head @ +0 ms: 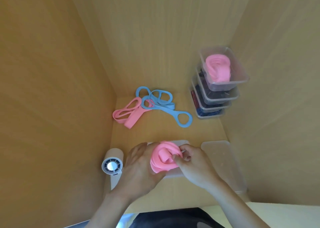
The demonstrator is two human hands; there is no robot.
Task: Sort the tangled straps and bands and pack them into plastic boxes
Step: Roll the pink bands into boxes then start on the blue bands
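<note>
A rolled pink band (163, 158) sits between both my hands, over a clear plastic box (180, 143) near the front of the wooden surface. My left hand (138, 165) cups the roll from the left. My right hand (192, 162) pinches its outer end on the right. Farther back lies a tangle: pink bands (128, 115) on the left, blue straps (159, 101) with loop ends on the right. At the back right stands a stack of clear boxes (218, 96); the top box (237, 71) holds another rolled pink band (218, 68).
A clear lid (221, 160) lies flat to the right of my hands. A small white fan (112, 165) stands at the left. Wooden walls close in the left, back and right sides. Lower boxes in the stack hold dark blue and red straps.
</note>
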